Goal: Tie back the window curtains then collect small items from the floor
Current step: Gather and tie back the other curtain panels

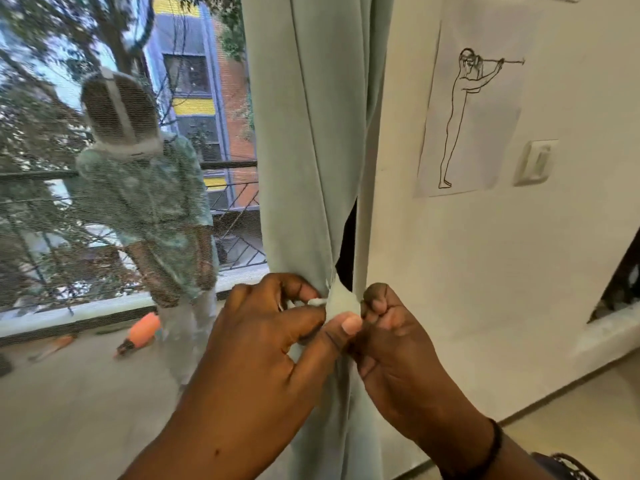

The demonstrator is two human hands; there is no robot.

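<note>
A pale green curtain (311, 140) hangs at the right edge of the window, gathered into a narrow bunch at waist height. A matching fabric tie band (341, 303) wraps that bunch. My left hand (273, 327) pinches a white end of the tie, thumb pressed against the band. My right hand (391, 334) grips the tie from the right side, fingers curled tight. Below the hands the curtain falls straight down and is partly hidden by my arms.
The window's mesh screen (86, 202) shows a reflection of me, and trees and buildings outside. An orange bottle (143, 330) and another small item (55, 344) lie on the floor. On the white wall to the right are a line drawing (474, 109) and a light switch (536, 161).
</note>
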